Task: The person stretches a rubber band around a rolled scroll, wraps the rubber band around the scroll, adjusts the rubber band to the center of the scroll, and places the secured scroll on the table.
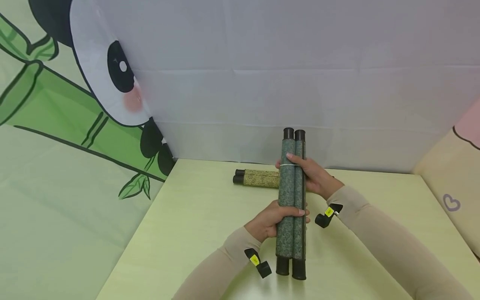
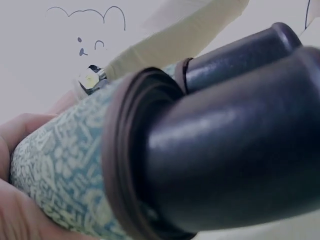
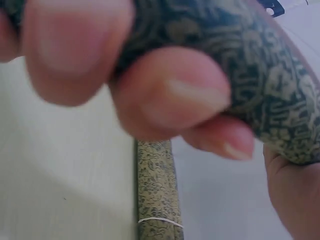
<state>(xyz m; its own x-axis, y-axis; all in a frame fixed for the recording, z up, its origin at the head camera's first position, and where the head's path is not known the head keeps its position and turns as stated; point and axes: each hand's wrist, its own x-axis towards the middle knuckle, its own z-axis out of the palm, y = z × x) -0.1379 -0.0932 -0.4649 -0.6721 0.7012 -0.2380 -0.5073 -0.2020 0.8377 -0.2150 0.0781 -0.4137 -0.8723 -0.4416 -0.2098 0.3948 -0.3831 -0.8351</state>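
A teal patterned scroll [image 1: 286,187], rolled from both ends onto two dark rods, is held upright in the head view. A thin white band ties it near the upper part. My left hand [image 1: 275,218] grips its lower half, thumb across the front. Higher up, my right hand [image 1: 315,177] grips it from the right, thumb by the band and fingers behind. In the left wrist view, the dark rod ends [image 2: 230,145] of the scroll fill the foreground. The right wrist view shows curled fingertips [image 3: 175,100] against the patterned roll.
A yellow-brown patterned scroll [image 1: 261,178], also banded, lies crosswise on the pale table [image 1: 198,233] behind the teal one, which partly hides it. A white cloth wall [image 1: 262,83] rises at the table's back edge. Printed cloths with a panda and bamboo hang at the left.
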